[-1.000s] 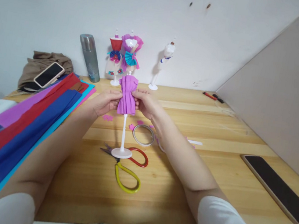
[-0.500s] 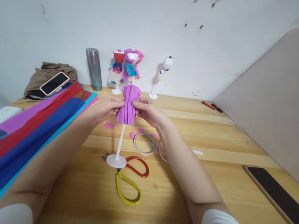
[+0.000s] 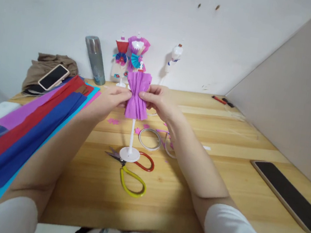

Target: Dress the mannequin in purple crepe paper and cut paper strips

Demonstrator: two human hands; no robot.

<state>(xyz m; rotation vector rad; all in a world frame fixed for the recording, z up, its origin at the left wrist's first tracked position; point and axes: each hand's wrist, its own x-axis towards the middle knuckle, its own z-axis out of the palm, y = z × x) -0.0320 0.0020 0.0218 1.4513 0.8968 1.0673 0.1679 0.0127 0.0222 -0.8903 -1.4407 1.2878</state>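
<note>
A sheet of pleated purple paper [image 3: 136, 104] is wrapped round a small white mannequin, pinched in at the waist. My left hand [image 3: 114, 99] grips its left side, and my right hand [image 3: 159, 101] pinches the right side with the thumb in front. Below the paper, the mannequin's white stand [image 3: 129, 154] is upright, its round base over the scissors [image 3: 133, 182], which have one red and one yellow handle. Tape rings [image 3: 150, 139] and pink paper flowers [image 3: 113, 121] lie behind the base.
Coloured paper sheets [image 3: 28, 133] cover the left side, near a phone [image 3: 53, 77] on brown cloth. A bottle [image 3: 95, 60] and dressed mannequins [image 3: 121, 58] stand by the wall, with another mannequin [image 3: 176, 53] further right. A large phone [image 3: 289, 195] lies at the right.
The camera view has tilted down. The mannequin has shifted slightly right relative to the scissors, showing more of their blades. Both hands still hold the purple paper.
</note>
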